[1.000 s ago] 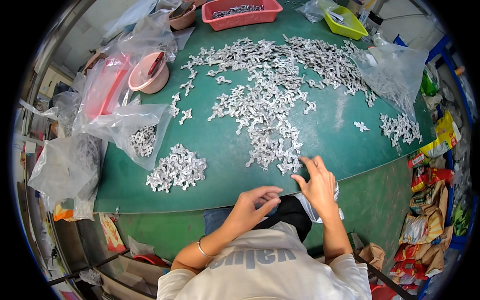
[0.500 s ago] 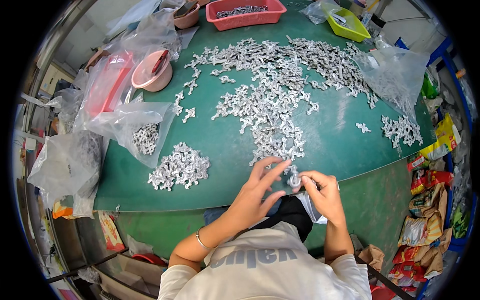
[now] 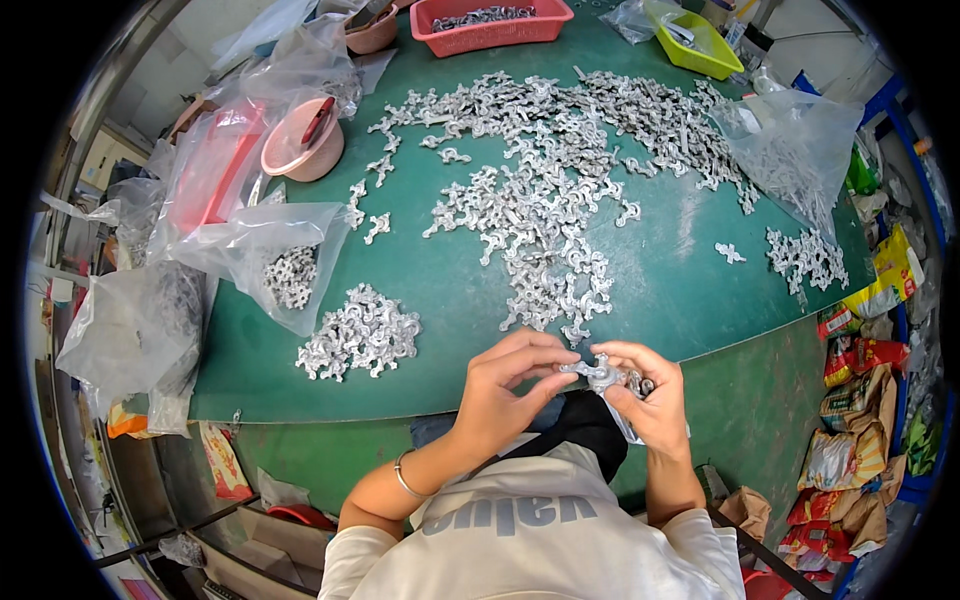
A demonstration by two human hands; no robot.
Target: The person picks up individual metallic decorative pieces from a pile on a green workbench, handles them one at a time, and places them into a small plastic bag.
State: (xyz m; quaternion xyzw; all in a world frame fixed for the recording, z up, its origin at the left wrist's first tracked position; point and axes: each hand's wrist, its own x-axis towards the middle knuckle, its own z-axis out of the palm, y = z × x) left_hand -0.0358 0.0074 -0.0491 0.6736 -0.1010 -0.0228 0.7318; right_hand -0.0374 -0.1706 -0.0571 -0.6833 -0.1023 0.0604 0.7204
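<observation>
At the table's near edge, my two hands meet at a small silvery metal casting [image 3: 602,374] with rounded lobes. Thumb and fingertips of my left hand [image 3: 508,390] pinch its left end. My right hand [image 3: 650,400] grips its other side, and more small metal pieces [image 3: 637,382] show in that palm, partly hidden by the fingers. Just beyond my hands begins a big loose spread of similar castings [image 3: 540,215]. To the left lies a smaller heap of castings [image 3: 360,335].
The green table [image 3: 400,250] bears a clear bag of castings [image 3: 292,278], a pink tub [image 3: 305,150], a pink tray [image 3: 490,38], a yellow-green basket [image 3: 698,48] and a plastic bag [image 3: 795,150]. A small group of castings [image 3: 808,260] sits right. Colourful packets [image 3: 850,440] line the right side.
My left hand's spread fingers have closed onto the end of the casting. The right hand has turned, so the pieces in its palm show more.
</observation>
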